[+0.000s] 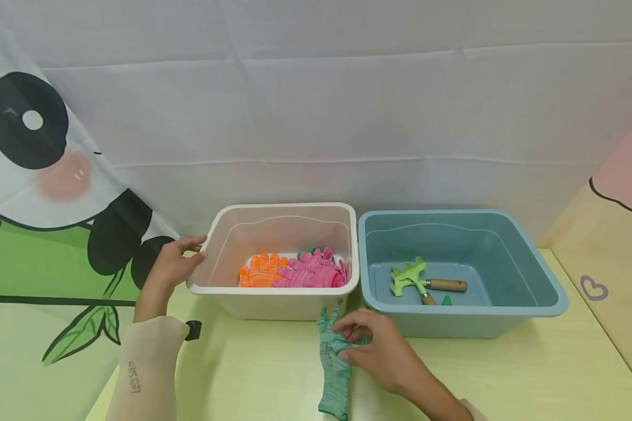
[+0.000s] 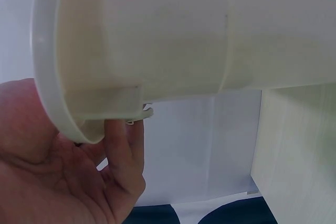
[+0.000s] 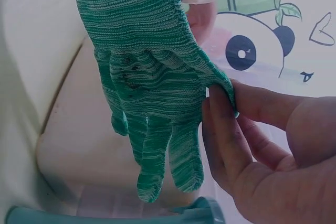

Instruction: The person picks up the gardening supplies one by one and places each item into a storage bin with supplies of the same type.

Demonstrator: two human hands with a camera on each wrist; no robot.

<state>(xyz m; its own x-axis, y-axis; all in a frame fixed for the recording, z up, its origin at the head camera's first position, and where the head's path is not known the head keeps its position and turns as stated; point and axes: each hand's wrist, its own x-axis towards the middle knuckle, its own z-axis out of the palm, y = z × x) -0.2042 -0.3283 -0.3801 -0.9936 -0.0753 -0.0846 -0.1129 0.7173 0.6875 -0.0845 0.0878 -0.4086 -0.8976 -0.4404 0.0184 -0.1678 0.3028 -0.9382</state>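
My right hand [image 1: 381,354] pinches a green knitted glove [image 1: 333,365] by one edge, between thumb and fingers. In the right wrist view the glove [image 3: 152,87] hangs with its fingers pointing down. At the left, my left hand [image 1: 176,266] grips the rim of a white bin [image 1: 289,301], its fingers curled under the rim in the left wrist view. Inside that bin lie an orange glove [image 1: 263,270] and a pink glove [image 1: 316,270]. A bit of dark green fabric [image 1: 304,255] shows behind the pink one, mostly hidden.
A blue bin [image 1: 469,318] stands right beside the white one, holding a light green hand rake [image 1: 413,273] and wooden-handled tools [image 1: 446,285]. Both bins sit on a pale yellow table [image 1: 263,362] against a white cloth backdrop [image 1: 316,117].
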